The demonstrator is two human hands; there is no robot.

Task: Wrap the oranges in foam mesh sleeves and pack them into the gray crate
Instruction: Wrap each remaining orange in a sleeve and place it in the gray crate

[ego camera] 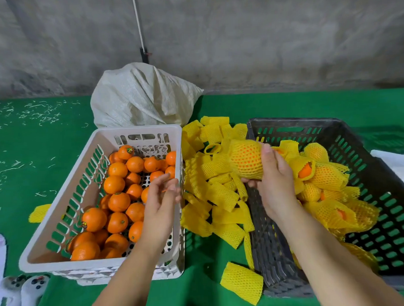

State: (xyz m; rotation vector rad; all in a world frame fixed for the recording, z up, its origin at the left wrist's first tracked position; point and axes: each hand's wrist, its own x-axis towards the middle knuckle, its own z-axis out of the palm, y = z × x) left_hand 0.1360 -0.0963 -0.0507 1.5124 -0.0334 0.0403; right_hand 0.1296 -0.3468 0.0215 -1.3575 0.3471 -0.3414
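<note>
My right hand [275,184] grips the sleeved orange [246,159] over the gray crate [380,169]'s left wall, left hand [161,200] empty, fingers relaxed; I judge a loosened hold drops it outside

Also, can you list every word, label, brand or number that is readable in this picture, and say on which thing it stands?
No text here can be read.
Small stickers on some oranges, for example one sticker: too small and blurred to read.
White crate, moulded shapes on its far wall: not legible as letters.
Gray crate, white sack, foam sleeves: no print visible.
</note>
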